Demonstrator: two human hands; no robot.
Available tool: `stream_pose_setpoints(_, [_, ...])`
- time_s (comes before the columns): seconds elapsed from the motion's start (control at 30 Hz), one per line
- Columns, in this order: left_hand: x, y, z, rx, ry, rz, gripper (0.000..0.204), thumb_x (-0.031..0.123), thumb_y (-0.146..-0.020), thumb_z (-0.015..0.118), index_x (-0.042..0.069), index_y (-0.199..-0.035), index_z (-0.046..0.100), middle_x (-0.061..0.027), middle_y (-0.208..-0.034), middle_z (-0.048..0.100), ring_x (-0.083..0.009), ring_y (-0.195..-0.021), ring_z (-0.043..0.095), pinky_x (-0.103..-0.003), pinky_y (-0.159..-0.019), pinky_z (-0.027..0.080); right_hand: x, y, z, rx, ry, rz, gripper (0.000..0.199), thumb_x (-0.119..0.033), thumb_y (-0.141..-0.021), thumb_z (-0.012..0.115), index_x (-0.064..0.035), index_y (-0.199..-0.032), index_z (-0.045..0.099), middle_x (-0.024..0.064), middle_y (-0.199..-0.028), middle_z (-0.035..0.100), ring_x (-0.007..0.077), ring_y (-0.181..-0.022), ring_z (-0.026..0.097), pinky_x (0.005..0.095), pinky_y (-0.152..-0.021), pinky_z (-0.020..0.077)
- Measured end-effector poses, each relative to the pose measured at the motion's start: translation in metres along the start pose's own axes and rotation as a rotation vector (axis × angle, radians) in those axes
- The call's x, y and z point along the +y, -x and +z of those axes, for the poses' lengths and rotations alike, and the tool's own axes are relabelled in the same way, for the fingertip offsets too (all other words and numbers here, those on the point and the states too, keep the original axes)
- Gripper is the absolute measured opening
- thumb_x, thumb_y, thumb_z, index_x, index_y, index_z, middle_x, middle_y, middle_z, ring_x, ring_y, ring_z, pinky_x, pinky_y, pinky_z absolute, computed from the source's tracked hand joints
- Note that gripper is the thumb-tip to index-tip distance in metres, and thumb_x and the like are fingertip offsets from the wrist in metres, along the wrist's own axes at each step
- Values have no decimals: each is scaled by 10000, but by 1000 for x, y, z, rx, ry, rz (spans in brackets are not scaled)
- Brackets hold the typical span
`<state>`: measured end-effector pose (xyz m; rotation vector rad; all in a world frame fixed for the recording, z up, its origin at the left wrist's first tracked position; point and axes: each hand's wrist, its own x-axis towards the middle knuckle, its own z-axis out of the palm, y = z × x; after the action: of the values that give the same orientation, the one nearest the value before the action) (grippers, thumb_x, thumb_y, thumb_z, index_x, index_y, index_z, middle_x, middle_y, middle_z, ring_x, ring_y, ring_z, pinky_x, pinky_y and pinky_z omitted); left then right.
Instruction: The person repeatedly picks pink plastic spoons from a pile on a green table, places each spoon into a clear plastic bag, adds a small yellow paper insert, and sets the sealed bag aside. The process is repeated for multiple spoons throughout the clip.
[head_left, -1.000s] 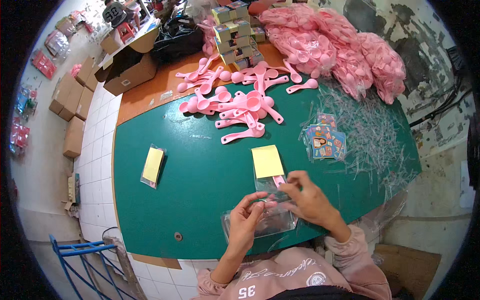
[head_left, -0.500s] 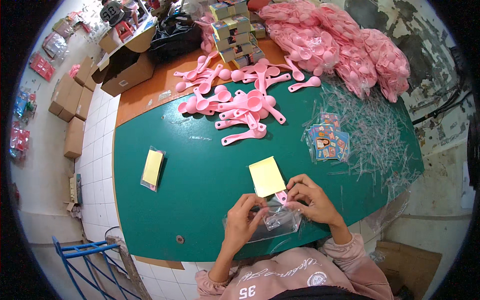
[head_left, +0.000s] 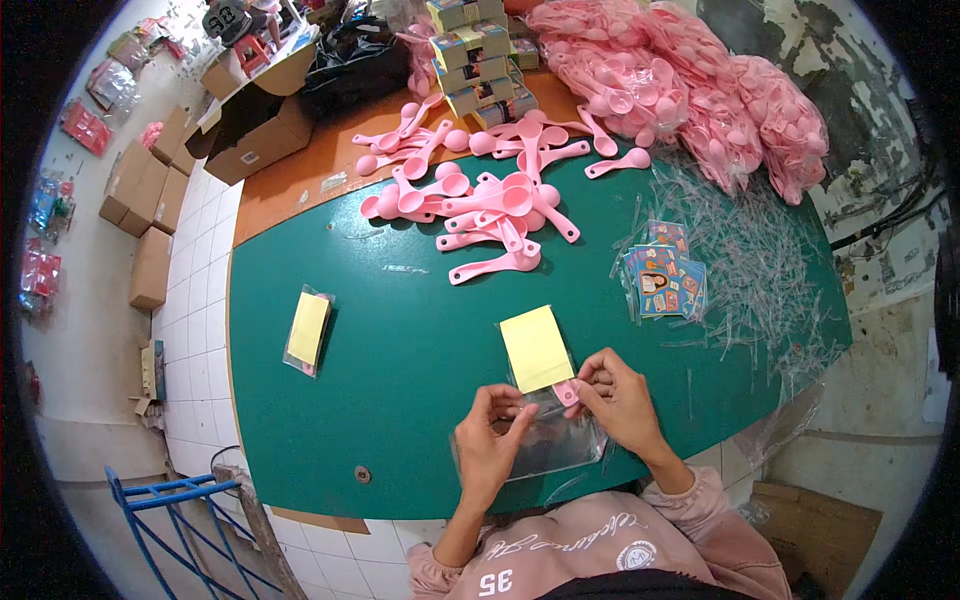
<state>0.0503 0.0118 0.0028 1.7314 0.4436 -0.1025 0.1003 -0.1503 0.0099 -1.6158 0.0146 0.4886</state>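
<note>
Yellow card [head_left: 536,350]: it sits closer to me than a second ago, and the clear film [head_left: 542,404] on its near side, bunched up half a second ago, now lies flatter.
Pink handle [head_left: 566,393]: its holed end pokes out at the yellow card's near right corner; I can't see the rest.
Right hand [head_left: 622,400]: just right of the yellow card's near edge, my thumb and forefinger pinching the pink handle by its end.
Left hand [head_left: 486,437]: nearer me than the yellow card and left of it, thumb and forefinger curled toward each other at the clear film; I cannot tell whether they pinch it.
Clear bag [head_left: 562,447]: flat on the green desk [head_left: 390,400], on my side of the yellow card.
Bagged packet [head_left: 308,326]: well apart, left of the yellow card, with a yellow face.
Loose pink scoops [head_left: 505,200]: heaped beyond the yellow card.
Picture cards [head_left: 660,285]: right of the yellow card and farther from me, overlapping.
Clear strips [head_left: 765,270]: strewn farther right of the yellow card.
Bagged scoops [head_left: 705,100]: far beyond the yellow card, rightward.
</note>
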Motion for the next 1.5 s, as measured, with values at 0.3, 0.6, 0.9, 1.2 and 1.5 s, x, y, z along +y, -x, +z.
stream_pose_setpoints(0.3, [2,1,1,56,6,127,122,52,-832,588,12,-931,529,-46,-772,570,-65,-629,529,-203,-531,435,-7,-1,3,2,88,-81,115,-13,-853,480,24,-962,475,105,-711,613,151,-660,650,256,-539,507])
stream_pose_setpoints(0.6, [-2,-28,-89,212,-398,450,223,82,-838,538,29,-1047,591,-130,-972,614,-207,-788,587,-299,-672,464,-37,-75,13,-148,917,-709,245,-100,-773,594,-20,-993,520,140,-906,552,280,-884,549,378,-758,453])
stream_pose_setpoints(0.9, [33,-37,-49,-96,-608,786,176,117,-772,613,41,-926,572,-143,-1033,513,-304,-883,552,-359,-770,456,-19,-135,31,-8,1299,-1001,313,-62,-739,532,-48,-1052,533,125,-907,568,288,-837,558,373,-743,459])
stream_pose_setpoints(1.2, [7,-41,-8,-463,-491,573,251,82,-699,683,22,-912,565,-113,-806,568,-237,-727,606,-331,-636,485,-59,-42,-31,69,184,-375,250,-75,-851,512,-55,-1097,557,92,-815,556,163,-833,604,306,-668,491])
stream_pose_setpoints(1.5, [17,-46,-9,-425,-393,555,139,68,-763,641,-4,-878,612,-110,-824,651,-223,-751,648,-288,-673,506,-53,9,-36,461,320,-569,150,-106,-872,528,9,-912,616,53,-757,584,106,-600,541,222,-539,425])
